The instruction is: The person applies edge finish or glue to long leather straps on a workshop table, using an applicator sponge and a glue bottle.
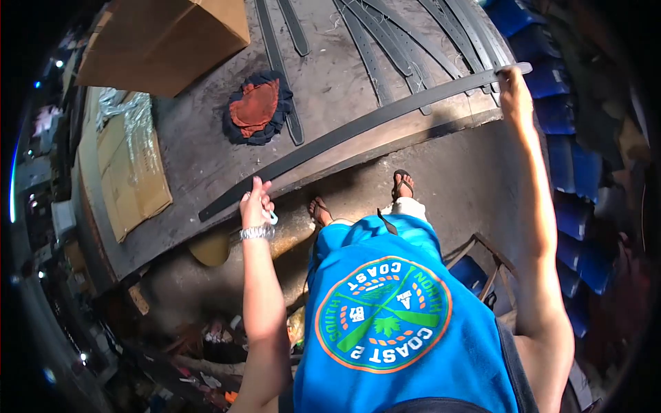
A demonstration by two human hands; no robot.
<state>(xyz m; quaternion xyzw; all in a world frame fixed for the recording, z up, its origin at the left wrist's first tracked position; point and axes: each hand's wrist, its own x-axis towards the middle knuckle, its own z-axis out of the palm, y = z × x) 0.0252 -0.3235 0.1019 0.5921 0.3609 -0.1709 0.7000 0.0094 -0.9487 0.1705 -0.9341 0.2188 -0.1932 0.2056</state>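
Observation:
A long dark leather belt strap [358, 127] stretches diagonally along the front of the worktable. Its right end is gripped in my right hand [515, 96], fingers closed around it near the rounded tip. My left hand [255, 206], with a metal bracelet at the wrist, is at the table's front edge beside the strap's left part. One fingertip there points up against the strap's lower edge, while the other fingers curl in. A small pale-blue loop [273, 217] pokes out from those curled fingers; the rest of it is hidden.
Several more straps [385, 41] lie across the back of the worktable [200, 131]. A red and dark cloth pad [258, 107] sits mid-table on another strap. A cardboard box [169, 45] and flattened cardboard [131, 165] are at left. Stacked blue items [571, 165] line the right.

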